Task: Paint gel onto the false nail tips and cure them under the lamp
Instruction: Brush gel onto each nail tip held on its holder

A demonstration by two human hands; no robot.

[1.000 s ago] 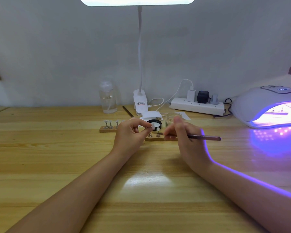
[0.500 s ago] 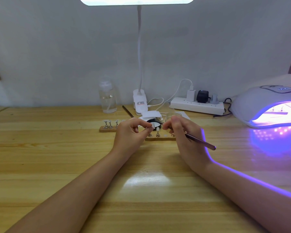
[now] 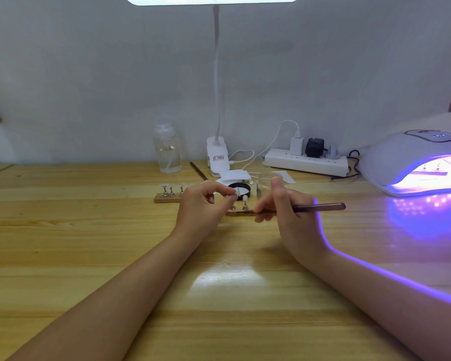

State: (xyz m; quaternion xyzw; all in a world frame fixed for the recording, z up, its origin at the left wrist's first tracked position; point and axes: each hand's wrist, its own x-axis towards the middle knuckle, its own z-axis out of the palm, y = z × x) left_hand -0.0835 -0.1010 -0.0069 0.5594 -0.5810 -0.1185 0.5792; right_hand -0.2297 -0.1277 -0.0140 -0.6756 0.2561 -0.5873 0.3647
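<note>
Pinching: left hand (image 3: 201, 207) has its fingertips closed on a small white nail tip (image 3: 237, 191), raised a little over the wooden strip below
Right hand: right hand (image 3: 287, 204) has its fingers curled round a thin dark brush (image 3: 318, 207), thumb pointing up
Brush angle: lying almost level, tail end out past the right hand toward the glow, working end pointing back toward the left hand's fingertips
Gap between hands: close together; whether the brush end touches the held tip, cannot tell
Under the fingers: wooden holder strip (image 3: 241, 212) between the two hands, with two metal stands, one carrying a white tip (image 3: 245, 198)
Beyond the left hand: second wooden strip (image 3: 167, 198) with several stands topped by nail tips (image 3: 164, 185)
Behind both hands: round black pot (image 3: 241, 188), a small clear jar (image 3: 266, 182) just past the right thumb
Far right of the right hand: curing lamp (image 3: 414, 162), lit purple inside, throwing violet light across the table (image 3: 89, 243) and along the right forearm
Further back: clear pump bottle (image 3: 167, 149), clip desk lamp (image 3: 218, 155) and power strip (image 3: 306, 161) against the wall
</note>
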